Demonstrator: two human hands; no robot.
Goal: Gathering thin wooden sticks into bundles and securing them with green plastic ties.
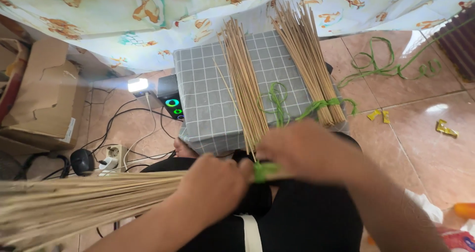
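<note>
We clamp our left hand (pixel 213 185) around a long bundle of thin sticks (pixel 74 205) fanning toward nine o'clock, while our right hand (pixel 302 150) pinches green ribbon (pixel 264 170) at its bound end; two more stick bundles (pixel 245 83) lie on the grey checked cushion (pixel 203 88) at twelve o'clock.

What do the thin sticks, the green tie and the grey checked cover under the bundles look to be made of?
Sticks: likely dried plant ribs or bamboo, judging by their pale tan colour, matt surface and slight taper. Green tie between left hand and right hand: probably plastic strapping, being flat, glossy and curling. Cover: woven cloth, soft folds at its edges.
</note>
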